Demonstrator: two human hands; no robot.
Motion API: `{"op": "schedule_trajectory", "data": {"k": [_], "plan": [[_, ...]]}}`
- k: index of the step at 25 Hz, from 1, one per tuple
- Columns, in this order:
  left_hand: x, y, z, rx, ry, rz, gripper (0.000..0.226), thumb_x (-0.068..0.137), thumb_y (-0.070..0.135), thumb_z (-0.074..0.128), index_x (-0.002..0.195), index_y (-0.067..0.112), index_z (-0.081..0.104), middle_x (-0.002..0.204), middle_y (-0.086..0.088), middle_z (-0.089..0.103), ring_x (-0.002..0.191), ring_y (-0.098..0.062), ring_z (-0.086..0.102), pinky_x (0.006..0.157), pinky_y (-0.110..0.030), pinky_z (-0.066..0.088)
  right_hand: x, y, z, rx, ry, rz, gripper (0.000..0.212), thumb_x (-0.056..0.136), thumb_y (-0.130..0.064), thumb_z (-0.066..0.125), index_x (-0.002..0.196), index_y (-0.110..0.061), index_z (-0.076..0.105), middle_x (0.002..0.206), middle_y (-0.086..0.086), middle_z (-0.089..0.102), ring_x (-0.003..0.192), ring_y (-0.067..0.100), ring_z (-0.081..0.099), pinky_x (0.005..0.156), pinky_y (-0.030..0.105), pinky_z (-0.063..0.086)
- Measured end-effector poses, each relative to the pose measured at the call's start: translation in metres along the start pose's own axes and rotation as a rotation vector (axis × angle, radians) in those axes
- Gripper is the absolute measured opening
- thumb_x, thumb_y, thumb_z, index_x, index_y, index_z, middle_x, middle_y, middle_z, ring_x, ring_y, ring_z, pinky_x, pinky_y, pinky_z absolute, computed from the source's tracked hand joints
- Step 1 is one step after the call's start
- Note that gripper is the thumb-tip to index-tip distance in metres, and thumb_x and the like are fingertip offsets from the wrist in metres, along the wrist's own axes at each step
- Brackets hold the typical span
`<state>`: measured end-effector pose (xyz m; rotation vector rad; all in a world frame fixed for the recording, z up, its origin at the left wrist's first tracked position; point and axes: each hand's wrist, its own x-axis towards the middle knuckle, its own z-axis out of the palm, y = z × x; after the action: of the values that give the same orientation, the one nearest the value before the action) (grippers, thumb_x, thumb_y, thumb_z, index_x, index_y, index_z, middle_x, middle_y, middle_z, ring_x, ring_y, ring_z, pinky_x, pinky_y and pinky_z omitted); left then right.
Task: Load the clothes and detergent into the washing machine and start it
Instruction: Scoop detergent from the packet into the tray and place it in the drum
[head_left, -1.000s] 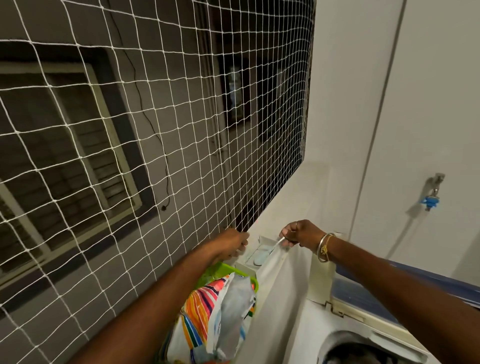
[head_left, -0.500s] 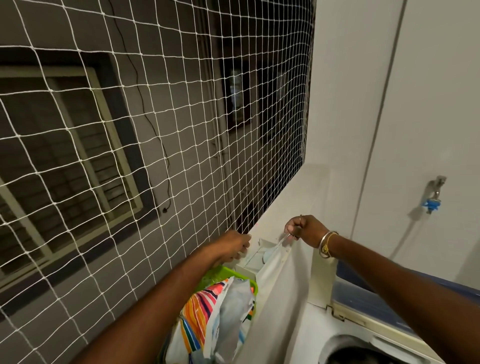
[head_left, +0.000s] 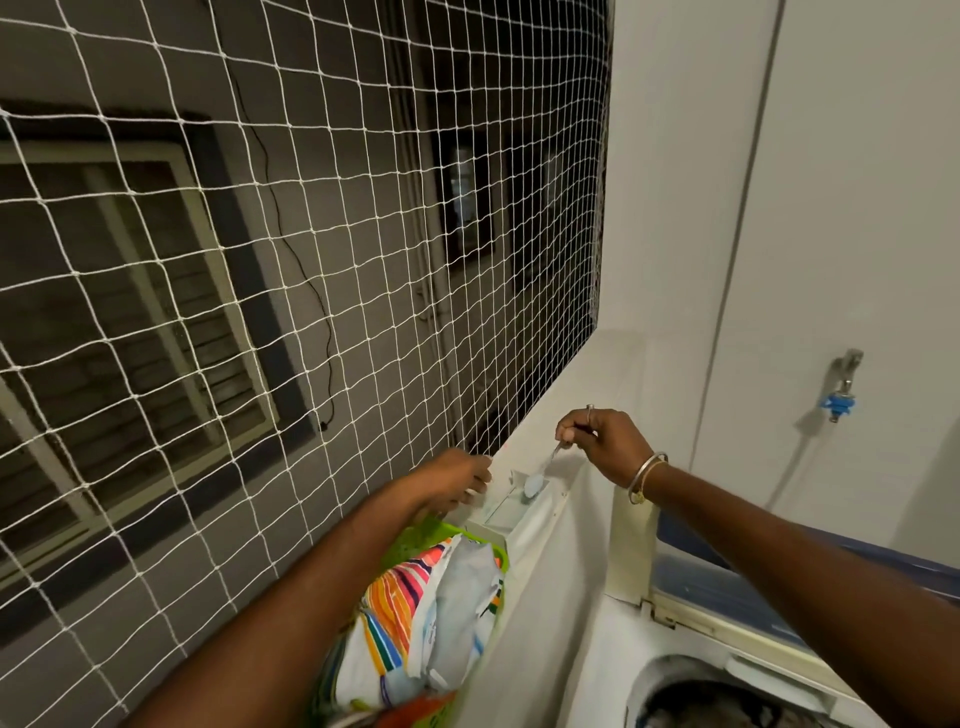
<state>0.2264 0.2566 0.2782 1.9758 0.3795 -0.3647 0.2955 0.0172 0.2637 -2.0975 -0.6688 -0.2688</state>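
A small white box of detergent (head_left: 511, 506) stands on the white ledge (head_left: 566, 395) beside the net. My right hand (head_left: 605, 441) pinches a thin spoon (head_left: 540, 475) by its handle, its bowl heaped with pale powder just above the box. My left hand (head_left: 454, 483) holds the box's near left edge, fingers curled. Below, a green basket (head_left: 415, 538) carries a bright striped bag and pale cloth (head_left: 431, 618). The top-loading washing machine (head_left: 613, 660) sits at the lower right with its lid (head_left: 717, 582) raised and dark clothes in the drum (head_left: 701, 701).
White safety netting (head_left: 291, 291) fills the left and centre, close behind my left hand. A wall tap with a blue fitting (head_left: 839, 392) sticks out at the right above the machine. A pale wall and pipe run up the right side.
My right hand has lifted the spoon out of the box, so its loaded bowl now hangs just above the opening. My left hand stays at the box.
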Motion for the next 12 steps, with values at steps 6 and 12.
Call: {"op": "schedule_trajectory", "data": {"k": [6,12], "plan": [[-0.043,0.004,-0.002,-0.085,-0.027,0.073,0.027,0.101,0.033,0.047,0.098,0.013,0.064,0.097,-0.004,0.065,0.072,-0.015,0.054,0.06,-0.024,0.032,-0.02,-0.017,-0.017,0.197,0.118,0.137,0.014,0.095,-0.008,0.061,0.092,-0.005,0.074,0.075,0.011,0.074,0.066,0.005,0.067,0.066,0.02,0.052],[-0.072,0.007,0.0,-0.198,-0.002,0.182,0.029,0.101,0.03,0.048,0.108,0.008,0.066,0.095,-0.004,0.067,0.071,-0.014,0.055,0.06,-0.024,0.035,-0.067,-0.075,-0.037,0.417,0.075,0.218,0.015,0.094,-0.014,0.063,0.095,-0.004,0.075,0.078,0.015,0.075,0.064,0.01,0.063,0.06,0.017,0.049]]}}
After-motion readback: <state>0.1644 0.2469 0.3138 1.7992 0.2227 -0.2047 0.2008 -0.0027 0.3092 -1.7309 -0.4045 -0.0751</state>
